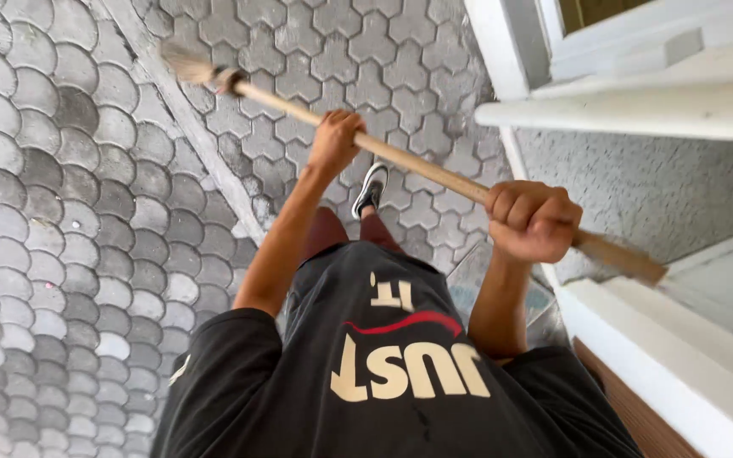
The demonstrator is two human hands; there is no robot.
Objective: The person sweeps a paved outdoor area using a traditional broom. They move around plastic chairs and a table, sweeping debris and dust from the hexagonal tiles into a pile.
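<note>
Broom: long wooden handle held slantwise over grey interlocking paving stones, its bristle head (blurred) at upper left. Left hand wrapped around the mid-handle in a closed grip; right hand fisted tight near the handle's end, beside a white window ledge.

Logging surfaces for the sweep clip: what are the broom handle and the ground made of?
Broom handle: looks like bare, unpainted wood, pale tan and matte with a rough-cut end; both the left hand and right hand grip it. Ground: interlocking grey pavers, probably concrete, matte and mottled with visible joints.
</note>
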